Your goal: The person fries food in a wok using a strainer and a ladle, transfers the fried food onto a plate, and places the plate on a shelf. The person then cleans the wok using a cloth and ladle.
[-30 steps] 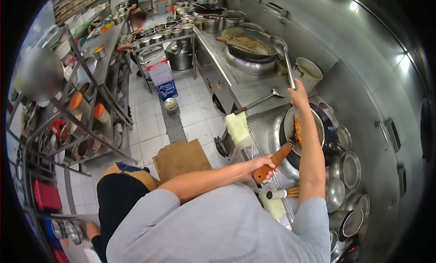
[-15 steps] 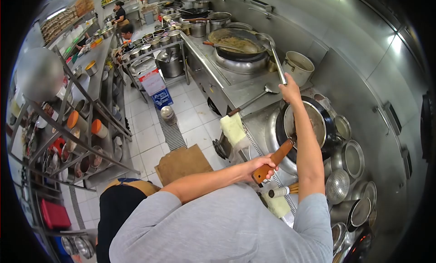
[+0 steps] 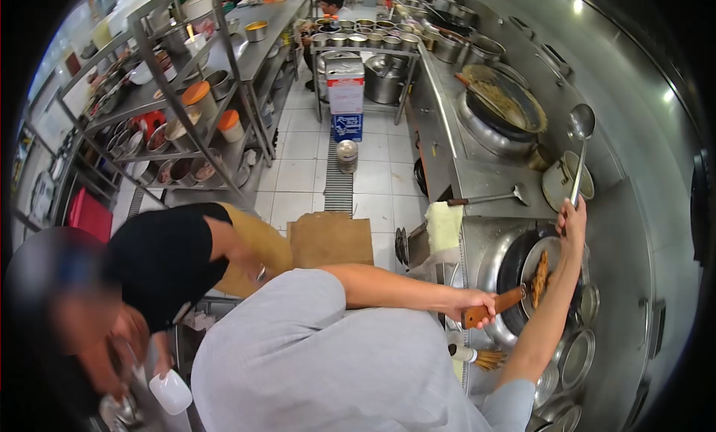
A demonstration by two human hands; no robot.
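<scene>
- The left hand (image 3: 477, 310) is gripping a wooden handle (image 3: 503, 303), its fingers curled around it.
- That handle is leading to a round pan (image 3: 552, 246), which is sitting over a steel burner surround (image 3: 488, 274); browned food (image 3: 541, 277) is lying inside the pan.
- The right hand (image 3: 572, 222) is holding 1 long ladle (image 3: 579, 164) by its shaft, fingers wrapped closed, with the bowl pointing away from the person.
- The ladle is passing over a deep pot (image 3: 556, 193); I cannot tell whether the 2 are touching.
- On the steel desk (image 3: 477, 180), 1 spatula (image 3: 488, 199) is lying flat, its dark handle ending just beside a pale cloth (image 3: 444, 227).
- A bristle brush (image 3: 488, 359) is resting near the left hand, on the person's side.
- Farther along, a wide wok (image 3: 507, 96) is standing with brownish contents.
- At the left, a co-worker (image 3: 160, 260) in black is bending, 1 hand holding a white bowl (image 3: 171, 396).
</scene>
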